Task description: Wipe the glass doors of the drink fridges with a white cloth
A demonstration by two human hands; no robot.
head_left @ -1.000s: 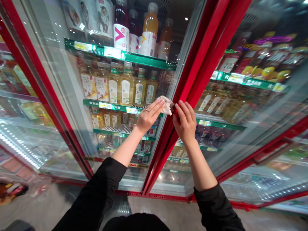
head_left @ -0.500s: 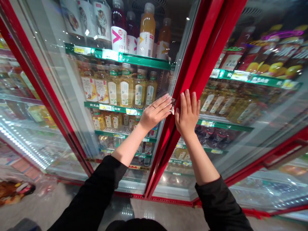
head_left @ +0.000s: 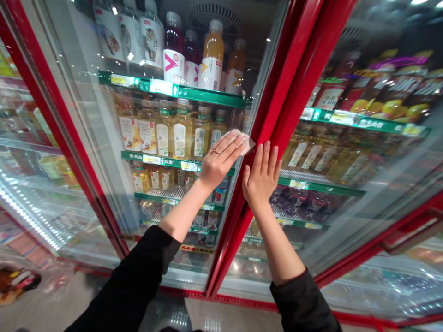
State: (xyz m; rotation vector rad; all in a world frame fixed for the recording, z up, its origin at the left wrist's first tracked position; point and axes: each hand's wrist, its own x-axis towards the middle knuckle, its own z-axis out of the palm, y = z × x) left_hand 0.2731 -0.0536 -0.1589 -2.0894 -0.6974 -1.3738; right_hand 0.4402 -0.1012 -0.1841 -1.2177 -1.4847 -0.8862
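My left hand (head_left: 221, 161), with a ring on one finger, lies on the glass door (head_left: 194, 184) of a drinks fridge. Its outstretched fingers press a thin, crumpled white tissue (head_left: 246, 144) to the pane, close to the red door frame (head_left: 273, 110). The palm side is hidden. Just to the right, my right hand (head_left: 262, 177) rests flat on that red frame, fingers stretched and thumb apart, with nothing in it.
Behind the glass, bottled drinks (head_left: 182, 131) stand on green-edged shelves (head_left: 207, 96). Another glass door with bottles (head_left: 332, 94) is on the right, its red handle (head_left: 415, 226) farther along. A brown item (head_left: 17, 281) lies on the floor (head_left: 55, 304) at lower left.
My left hand has shifted slightly left, and more of the tissue shows beyond its fingertips. My right hand has slid a little down and left along the red frame.
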